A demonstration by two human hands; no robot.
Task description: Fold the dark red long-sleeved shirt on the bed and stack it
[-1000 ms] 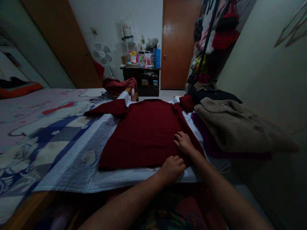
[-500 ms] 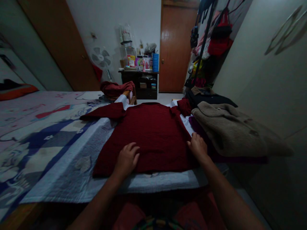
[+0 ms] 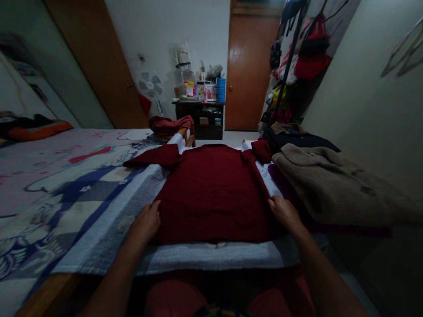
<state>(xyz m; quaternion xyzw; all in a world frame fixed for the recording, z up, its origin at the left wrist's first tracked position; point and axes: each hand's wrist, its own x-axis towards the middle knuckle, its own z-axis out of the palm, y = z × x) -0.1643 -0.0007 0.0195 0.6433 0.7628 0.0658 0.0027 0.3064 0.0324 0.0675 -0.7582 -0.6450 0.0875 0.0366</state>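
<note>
A dark red sweater [image 3: 211, 193] lies spread flat, its hem towards me. Its left sleeve [image 3: 155, 156] reaches out sideways, while the right sleeve [image 3: 261, 150] is bunched near the shoulder. My left hand [image 3: 147, 222] is closed at the sweater's left side edge, just above the hem corner. On the opposite edge, at about the same height, my right hand [image 3: 284, 212] has its fingers pinched on the fabric. Under the sweater is a light blue quilted cloth [image 3: 211, 257] that covers the surface.
To the right lie a brown fleece coat [image 3: 317, 185] and a dark folded garment [image 3: 304, 136]. A bed with a patterned cover [image 3: 82, 176] adjoins on the left. Reddish cloth [image 3: 170, 125] hangs over a wooden piece at the back. Beyond stands a dark cabinet [image 3: 200, 119].
My left hand has moved left from the sweater's middle to its left edge and closed there. My right hand has closed on the right edge. The sweater's lower left side has drawn inward.
</note>
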